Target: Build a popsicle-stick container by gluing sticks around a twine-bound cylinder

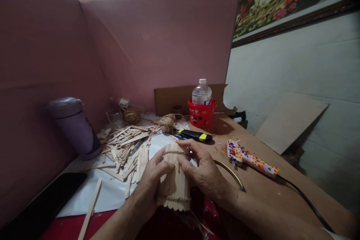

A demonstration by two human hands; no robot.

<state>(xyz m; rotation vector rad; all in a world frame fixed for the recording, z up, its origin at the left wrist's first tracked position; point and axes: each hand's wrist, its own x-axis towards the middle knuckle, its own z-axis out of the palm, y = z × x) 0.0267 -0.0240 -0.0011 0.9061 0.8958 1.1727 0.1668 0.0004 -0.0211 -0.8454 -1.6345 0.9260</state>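
Between my two hands is a small round holder made of popsicle sticks (173, 185), tilted toward me. Twine bands circle it near its top and near its scalloped lower end. My left hand (152, 174) wraps its left side, thumb lying on the sticks. On the right, my right hand (204, 168) grips the upper part, with thumb on the front and index finger at the far rim. Beyond the holder lies a black and yellow utility knife (195, 135). Loose popsicle sticks (128, 140) are heaped to the left on white paper (75, 195).
A flowered hot glue gun (251, 159) with a black cord lies at right. At the back stand a red bucket (201, 114) holding a plastic bottle (201, 93), and twine balls (166, 123). A purple tumbler (75, 129) and black phone-like slab (47, 202) are at left.
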